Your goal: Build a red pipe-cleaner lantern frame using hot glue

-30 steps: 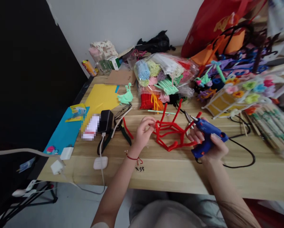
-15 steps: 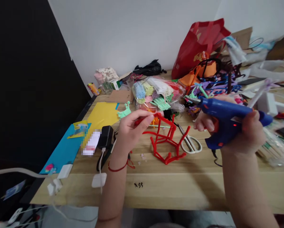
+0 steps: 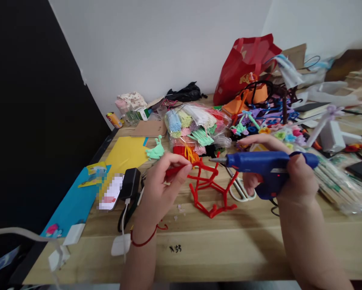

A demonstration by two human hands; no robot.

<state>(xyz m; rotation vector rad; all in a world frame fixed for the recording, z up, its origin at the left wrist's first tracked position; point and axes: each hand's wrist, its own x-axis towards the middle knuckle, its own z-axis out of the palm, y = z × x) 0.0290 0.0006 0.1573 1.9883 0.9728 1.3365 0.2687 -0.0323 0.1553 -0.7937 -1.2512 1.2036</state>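
Note:
Pinched between thumb and fingers of my left hand (image 3: 165, 181) is one side of a red pipe-cleaner frame (image 3: 213, 189), an open shape of joined fuzzy sticks held over the wooden table. My right hand (image 3: 298, 181) grips a blue glue gun (image 3: 259, 161), with its index finger stretched out along the far side and a small red light lit on its body. The metal nozzle points left, close to the upper part of the red frame; whether it touches cannot be told. White-handled scissors (image 3: 243, 191) lie behind the frame, partly hidden by my right hand.
Bagged pipe cleaners (image 3: 196, 123) lie at the back, near a green pipe-cleaner figure (image 3: 155, 150). A red bag (image 3: 244, 68) stands behind a colourful heap. To the left are a phone (image 3: 111, 193), a black adapter (image 3: 130, 183), yellow sheet (image 3: 126, 153) and blue sheet (image 3: 69, 205).
The glue gun has swung left and levelled, bringing its nozzle close to the red frame. My right index finger has straightened. My left hand keeps its pinch; the whole view has shifted slightly.

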